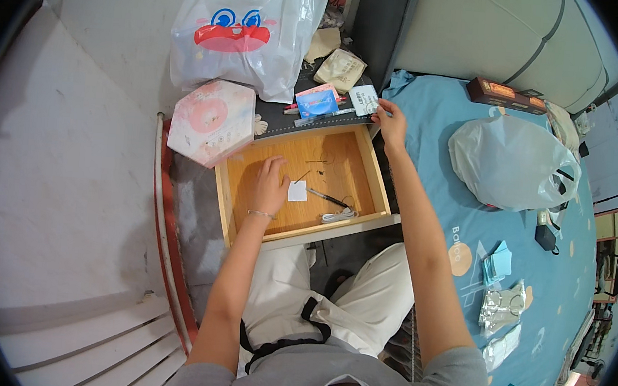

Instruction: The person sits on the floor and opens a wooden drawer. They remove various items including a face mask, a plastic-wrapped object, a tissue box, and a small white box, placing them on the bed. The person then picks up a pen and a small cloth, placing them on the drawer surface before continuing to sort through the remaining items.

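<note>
A white card (363, 100) bearing print lies at the right front of the dark nightstand top (276, 118), its right edge at the fingertips of my right hand (391, 124). Below, a wooden drawer (220, 197) is pulled out toward my knees. My left hand (271, 185) is over the drawer's left half, palm down, with nothing visible in it. To its right in the drawer are a small white paper square (297, 191), a black pen (328, 197), a coiled white cable (339, 215) and thin dark wire-like bits (319, 162).
On the nightstand stand a white plastic bag (237, 67) and a pink hexagonal box (211, 122); a blue packet (317, 103), a clear pen (323, 117) and beige cloth pouches (340, 70) lie beside them. A bed (433, 132) at right holds another plastic bag (513, 163) and several packets.
</note>
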The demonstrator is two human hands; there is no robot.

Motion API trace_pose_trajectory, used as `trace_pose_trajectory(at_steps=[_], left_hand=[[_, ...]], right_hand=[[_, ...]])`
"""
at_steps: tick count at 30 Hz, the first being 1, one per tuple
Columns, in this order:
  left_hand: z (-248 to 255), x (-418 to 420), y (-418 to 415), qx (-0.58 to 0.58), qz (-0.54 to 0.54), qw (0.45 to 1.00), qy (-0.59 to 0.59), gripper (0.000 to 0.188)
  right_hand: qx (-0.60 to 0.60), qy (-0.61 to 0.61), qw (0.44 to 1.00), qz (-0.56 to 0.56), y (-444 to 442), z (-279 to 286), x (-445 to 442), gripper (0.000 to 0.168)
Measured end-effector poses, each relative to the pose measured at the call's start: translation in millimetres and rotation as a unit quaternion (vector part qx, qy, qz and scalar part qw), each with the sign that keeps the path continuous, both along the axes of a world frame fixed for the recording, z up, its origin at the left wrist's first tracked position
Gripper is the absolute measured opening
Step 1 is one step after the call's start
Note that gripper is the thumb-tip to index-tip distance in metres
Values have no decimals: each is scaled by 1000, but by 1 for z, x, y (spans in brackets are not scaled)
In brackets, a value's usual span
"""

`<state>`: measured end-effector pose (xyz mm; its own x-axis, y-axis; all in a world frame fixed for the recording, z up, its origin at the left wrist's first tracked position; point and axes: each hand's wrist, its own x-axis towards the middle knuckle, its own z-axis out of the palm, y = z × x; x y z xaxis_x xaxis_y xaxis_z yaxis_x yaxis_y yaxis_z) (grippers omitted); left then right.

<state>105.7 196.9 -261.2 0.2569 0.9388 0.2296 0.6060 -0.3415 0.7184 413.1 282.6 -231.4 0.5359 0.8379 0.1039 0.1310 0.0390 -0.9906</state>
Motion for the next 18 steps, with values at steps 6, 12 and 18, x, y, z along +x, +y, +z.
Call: trace_pose_trajectory(at_steps=[6,12,18], left_hand=[[-3,0,2,2,8,1000,16,32],[-3,1,3,-18,41,999,0,30],[-1,-2,4,-41,65,997,-5,30]], right_hand=[[22,-210,976,-54,-12,11,-5,22],[137,-178,971,86,-24,42,-49,25],[107,-135,940,294,-12,68,-128,26]])
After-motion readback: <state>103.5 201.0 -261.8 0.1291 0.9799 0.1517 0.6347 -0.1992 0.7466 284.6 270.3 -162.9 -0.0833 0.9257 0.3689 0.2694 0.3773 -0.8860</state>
